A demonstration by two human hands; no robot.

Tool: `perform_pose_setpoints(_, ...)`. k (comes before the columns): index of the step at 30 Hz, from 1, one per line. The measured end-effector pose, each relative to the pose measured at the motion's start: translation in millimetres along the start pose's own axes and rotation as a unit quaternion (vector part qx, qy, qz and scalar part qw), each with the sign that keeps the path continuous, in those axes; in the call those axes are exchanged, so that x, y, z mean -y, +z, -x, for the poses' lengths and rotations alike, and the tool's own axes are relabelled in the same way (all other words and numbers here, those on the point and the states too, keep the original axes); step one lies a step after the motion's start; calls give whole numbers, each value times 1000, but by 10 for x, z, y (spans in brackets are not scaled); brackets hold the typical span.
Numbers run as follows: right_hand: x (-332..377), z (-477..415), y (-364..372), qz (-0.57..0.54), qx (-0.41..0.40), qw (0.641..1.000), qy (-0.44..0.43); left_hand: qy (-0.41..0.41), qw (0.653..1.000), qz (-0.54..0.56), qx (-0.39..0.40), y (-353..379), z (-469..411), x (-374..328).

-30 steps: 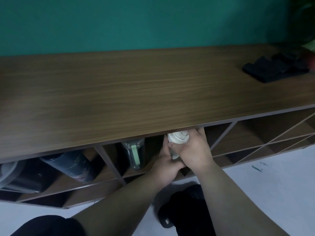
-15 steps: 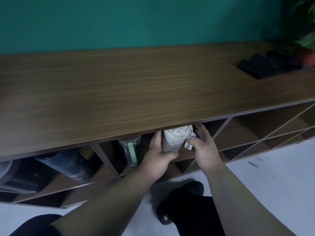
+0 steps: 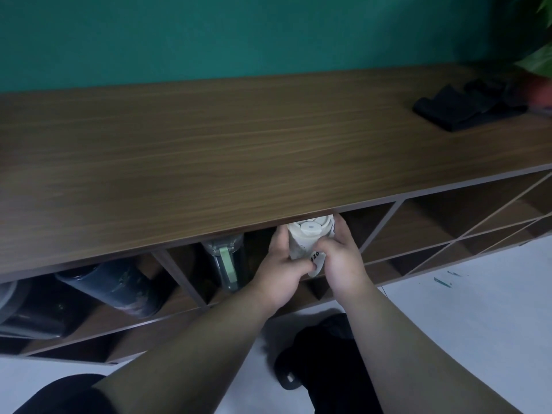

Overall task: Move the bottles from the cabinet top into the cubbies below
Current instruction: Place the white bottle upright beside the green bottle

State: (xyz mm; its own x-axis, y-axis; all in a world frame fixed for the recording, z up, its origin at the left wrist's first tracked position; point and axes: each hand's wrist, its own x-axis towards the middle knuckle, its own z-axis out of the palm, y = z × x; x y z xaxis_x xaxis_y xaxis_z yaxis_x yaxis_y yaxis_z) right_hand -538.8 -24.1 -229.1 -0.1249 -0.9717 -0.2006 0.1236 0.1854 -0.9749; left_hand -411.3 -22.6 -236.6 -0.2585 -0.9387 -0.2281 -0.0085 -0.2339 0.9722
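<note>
Holding the white bottle from both sides, the left hand and the right hand are wrapped around its body at the mouth of a cubby, a little right of the middle of the frame and just under the front edge of the cabinet top. The bottle's lid faces up toward the camera, and its lower part is hidden behind the fingers, so I cannot tell if it already stands on the cubby floor. The step in hand seems to be the placing of this bottle. To the left, a clear bottle with a green strap stands in the neighbour cubby, and a dark bottle lies tilted at the lower left. No bottle shows on the cabinet top; only a black cloth lies at the upper right. Next, I judge, the bottle must be pushed deeper and set upright, then both hands should open and draw back without knocking it.
</note>
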Motion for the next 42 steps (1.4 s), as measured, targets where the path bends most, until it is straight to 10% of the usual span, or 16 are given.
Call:
perform_pose_setpoints(23, 80, 7, -41, -5, -7, 999, 31, -18, 997, -78, 1, 24, 284, 1)
perform_pose_setpoints(31, 146, 419, -70, 100, -105, 983, 114, -157, 986, -31, 40, -436, 830, 115)
perform_pose_setpoints(42, 191, 489, 229, 377, -79, 923, -24, -140, 989, -33, 37, -571, 1084, 63)
